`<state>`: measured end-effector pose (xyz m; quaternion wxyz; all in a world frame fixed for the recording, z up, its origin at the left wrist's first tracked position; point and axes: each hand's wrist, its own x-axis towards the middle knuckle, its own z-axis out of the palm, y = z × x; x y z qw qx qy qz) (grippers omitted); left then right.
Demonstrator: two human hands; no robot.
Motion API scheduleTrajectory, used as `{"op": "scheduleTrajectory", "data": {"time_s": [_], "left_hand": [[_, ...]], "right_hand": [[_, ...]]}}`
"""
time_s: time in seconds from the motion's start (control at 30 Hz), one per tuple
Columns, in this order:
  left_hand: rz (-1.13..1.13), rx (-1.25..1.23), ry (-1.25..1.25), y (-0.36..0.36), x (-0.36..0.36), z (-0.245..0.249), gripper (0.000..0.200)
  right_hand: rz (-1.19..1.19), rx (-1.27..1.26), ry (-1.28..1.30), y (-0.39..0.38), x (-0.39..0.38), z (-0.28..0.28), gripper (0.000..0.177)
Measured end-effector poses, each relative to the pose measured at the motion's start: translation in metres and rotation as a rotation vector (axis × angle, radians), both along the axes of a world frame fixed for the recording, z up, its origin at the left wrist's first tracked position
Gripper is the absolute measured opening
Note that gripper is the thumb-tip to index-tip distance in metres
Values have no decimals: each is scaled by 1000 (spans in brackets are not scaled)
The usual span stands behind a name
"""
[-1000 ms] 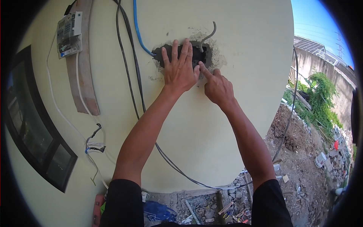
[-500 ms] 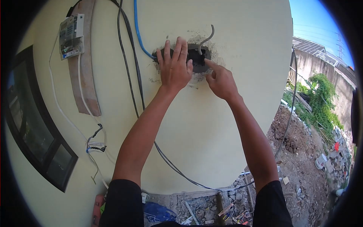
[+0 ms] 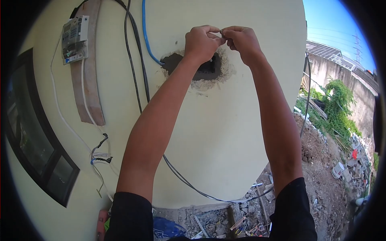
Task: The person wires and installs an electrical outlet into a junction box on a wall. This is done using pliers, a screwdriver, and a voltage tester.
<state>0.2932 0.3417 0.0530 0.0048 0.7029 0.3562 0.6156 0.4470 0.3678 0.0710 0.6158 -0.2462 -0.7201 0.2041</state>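
The short cable (image 3: 222, 34) shows only as a small, dark tip between the person's hands, above the right part of the hole; the rest is mostly hidden behind the left hand (image 3: 203, 43). The left hand pinches the tip between thumb and forefinger, and the right hand (image 3: 243, 42) grips it from the other side with bent fingers.

The hole (image 3: 172, 62) lies just below, a wide recess with ragged, chipped edges; the left forearm crosses in front of it. Smooth wall (image 3: 225, 132) spreads below the hole and between the forearms, leaving open room, and its right edge stands well apart from the right hand.

The hole's lining is rough and dark grey, with a deeper black opening toward the right. A bendy blue cable (image 3: 145, 36) curves into its left end. Black cables (image 3: 145, 74) hang farther left, near a boxy meter (image 3: 75, 39) on a long brown board (image 3: 86, 94).
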Motion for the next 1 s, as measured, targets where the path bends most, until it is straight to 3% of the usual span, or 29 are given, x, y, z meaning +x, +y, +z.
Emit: {"op": "scheduleTrajectory", "data": {"time_s": [0.07,0.2,0.27,0.53,0.6,0.7,0.83,1.0], "left_hand": [[12,16,-6,-5,4,-1,34],[-30,51,-31,-8,8,-7,22],[-19,44,-24,-10,9,-8,23],[-98,26,-165,-2,11,-23,27],[-222,65,-295,5,5,-26,31],[-350,57,-301,11,-3,-28,34],[-454,39,-325,15,-2,-31,29],[-720,111,-565,24,7,-35,15]], "right_hand": [[-24,31,4,-4,-1,6,20],[-223,0,-220,-15,0,23,22],[-532,-23,-369,-29,-8,26,26],[-525,-153,-221,-10,-13,12,23],[35,-155,-14,-5,-7,4,18],[224,-205,38,-16,-3,-2,19],[213,-176,-62,-8,-2,-4,20],[589,-292,142,5,-6,-14,17]]}}
